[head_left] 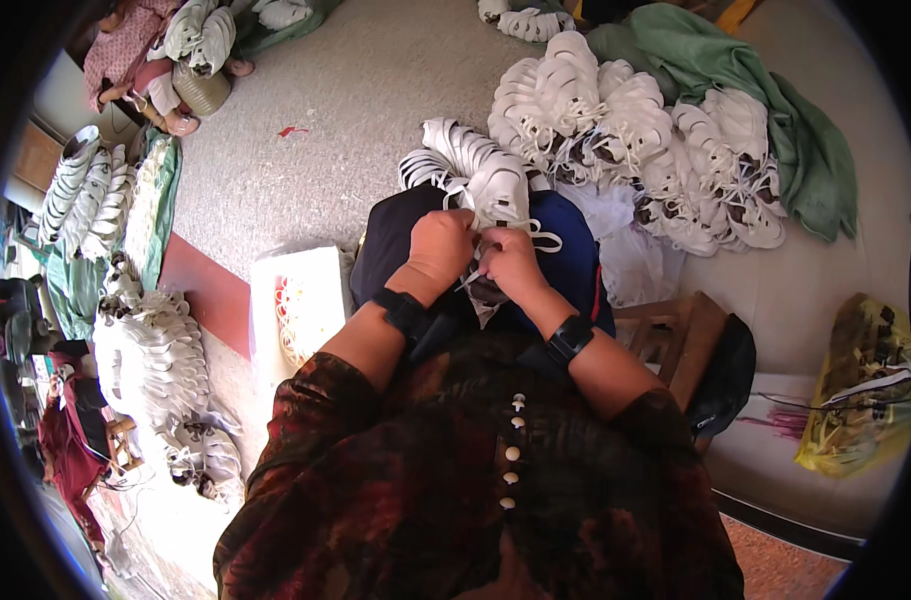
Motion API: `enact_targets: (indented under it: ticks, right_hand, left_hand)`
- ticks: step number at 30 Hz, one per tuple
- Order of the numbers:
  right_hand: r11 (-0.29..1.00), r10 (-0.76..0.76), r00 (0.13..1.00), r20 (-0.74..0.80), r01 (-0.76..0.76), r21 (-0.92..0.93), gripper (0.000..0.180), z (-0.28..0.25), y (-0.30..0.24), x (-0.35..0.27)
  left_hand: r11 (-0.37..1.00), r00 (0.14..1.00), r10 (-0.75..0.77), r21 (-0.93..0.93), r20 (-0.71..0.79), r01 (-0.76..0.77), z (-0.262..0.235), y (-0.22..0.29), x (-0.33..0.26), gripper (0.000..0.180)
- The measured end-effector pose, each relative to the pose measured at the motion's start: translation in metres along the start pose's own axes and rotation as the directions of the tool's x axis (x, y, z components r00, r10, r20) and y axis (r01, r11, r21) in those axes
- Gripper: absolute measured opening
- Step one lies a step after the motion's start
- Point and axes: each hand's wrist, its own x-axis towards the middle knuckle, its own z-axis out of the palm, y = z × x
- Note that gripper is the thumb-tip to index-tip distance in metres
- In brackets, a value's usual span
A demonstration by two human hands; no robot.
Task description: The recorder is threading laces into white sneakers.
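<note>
A white shoe upper [499, 190] rests on my lap, over dark blue and black cloth, its toe pointing away from me. More white uppers [453, 143] lie nested in a row just behind it. At the upper's lace opening my left hand [441, 245] is closed in a pinch on the white shoelace. Close beside it on the right, my right hand [512, 262] pinches the lace too. One lace loop [547, 240] sticks out past the right hand. A thin white end hangs below between the hands; my fingers hide the exact grip.
A big heap of laced white uppers [630, 140] lies at the far right by a green cloth [800, 160]. Left of my lap stands a white box [313, 320] with cords. More uppers [153, 350] line the left. A wooden stool [665, 335] is at right; another person [135, 60] sits far left.
</note>
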Motion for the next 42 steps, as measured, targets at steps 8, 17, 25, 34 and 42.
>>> enact_targets:
  ticks: [8,17,25,34,42]
  right_hand:
    - [0.709,-0.253,0.964,-0.081,0.128,-0.693,0.008,0.012,-0.017,0.005]
    - [0.732,0.098,0.727,0.679,0.409,-0.544,0.005,-0.039,-0.033,-0.036]
    - [0.702,-0.237,0.880,0.412,0.448,-0.553,0.014,-0.029,-0.010,-0.059]
    - [0.369,-0.427,0.797,0.427,0.585,-0.723,0.015,-0.021,0.022,-0.047]
    - [0.952,-0.306,0.950,-0.058,0.304,-0.050,0.016,-0.063,-0.012,-0.052]
  left_hand:
    - [0.994,0.994,0.109,0.022,0.007,-0.109,-0.010,0.007,-0.016,0.024]
    - [0.972,0.991,-0.133,-0.196,0.001,0.130,-0.005,-0.003,-0.017,0.042]
    - [0.477,0.937,-0.302,-0.823,0.177,0.309,0.014,-0.011,-0.003,0.027]
    - [-0.234,0.913,-0.367,-0.968,0.180,0.096,-0.016,-0.027,-0.005,0.011]
    - [-0.203,0.930,-0.343,-0.977,0.133,0.065,-0.020,-0.031,-0.014,0.008]
